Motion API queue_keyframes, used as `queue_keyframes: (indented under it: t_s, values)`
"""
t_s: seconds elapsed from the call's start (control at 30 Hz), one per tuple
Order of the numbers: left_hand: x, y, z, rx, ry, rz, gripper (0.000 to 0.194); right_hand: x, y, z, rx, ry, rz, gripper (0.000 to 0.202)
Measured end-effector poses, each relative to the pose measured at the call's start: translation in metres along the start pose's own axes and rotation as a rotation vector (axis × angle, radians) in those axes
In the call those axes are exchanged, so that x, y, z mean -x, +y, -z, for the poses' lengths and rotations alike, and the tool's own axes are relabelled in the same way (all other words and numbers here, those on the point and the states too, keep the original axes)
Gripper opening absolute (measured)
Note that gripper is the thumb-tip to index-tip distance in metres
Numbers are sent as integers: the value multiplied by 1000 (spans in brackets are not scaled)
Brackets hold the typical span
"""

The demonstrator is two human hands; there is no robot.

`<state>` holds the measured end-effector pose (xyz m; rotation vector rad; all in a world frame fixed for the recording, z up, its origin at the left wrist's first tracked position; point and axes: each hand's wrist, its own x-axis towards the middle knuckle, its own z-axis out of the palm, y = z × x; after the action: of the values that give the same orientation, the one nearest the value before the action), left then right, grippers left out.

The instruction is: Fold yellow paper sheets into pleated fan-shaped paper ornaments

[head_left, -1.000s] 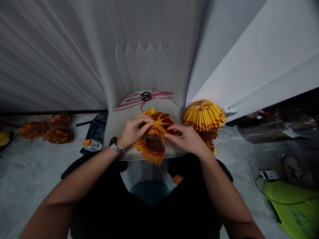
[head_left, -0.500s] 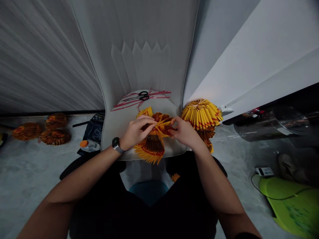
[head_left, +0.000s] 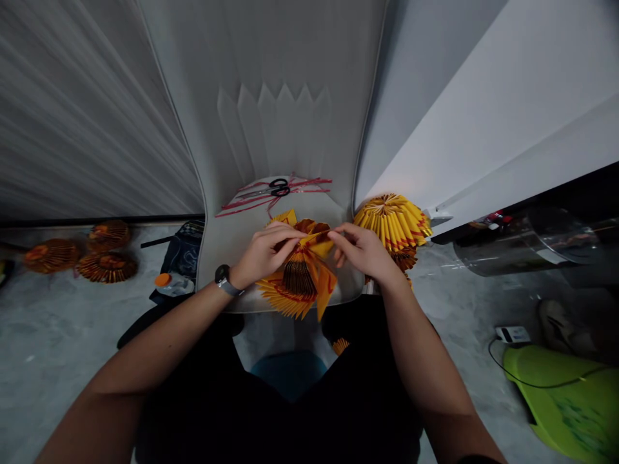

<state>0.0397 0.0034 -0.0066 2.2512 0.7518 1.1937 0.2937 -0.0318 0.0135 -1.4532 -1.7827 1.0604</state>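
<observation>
A yellow-orange folded paper ornament (head_left: 297, 277) with pleated fans and red markings rests over the front part of the grey chair seat (head_left: 225, 248). My left hand (head_left: 268, 251) pinches it near its top centre, thumb and fingers closed on the paper. On the other side, my right hand (head_left: 362, 250) grips the edge of one paper flap between thumb and index finger, its other fingers curled. Behind the ornament lie black-handled scissors (head_left: 279, 187) and pink-red plastic strips (head_left: 242, 204). Part of the ornament is hidden under my left fingers.
Finished-looking pleated paper pieces (head_left: 393, 222) are stacked right of the chair; several more (head_left: 107, 265) lie on the floor at left. A bottle with an orange cap (head_left: 174, 283) stands beside a dark bag (head_left: 184, 248). A green plastic object (head_left: 565, 393) is at lower right.
My right hand has shifted slightly up and right and now holds a higher flap edge. A lower flap on the right side hangs down, released. My left hand stays nearly in place.
</observation>
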Motion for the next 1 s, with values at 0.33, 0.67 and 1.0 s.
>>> queue_keyframes:
  t_s: [0.33, 0.67, 1.0]
  values:
    - [1, -3, 1, -7, -11, 15, 21, 0, 4, 7, 271, -193, 162, 31]
    - [0, -2, 2, -15, -16, 49, 24, -2, -12, -14, 212, 3, 224, 23]
    - [4, -2, 2, 43, 3, 73, 20, -14, -14, -39, 176, 167, 149, 27]
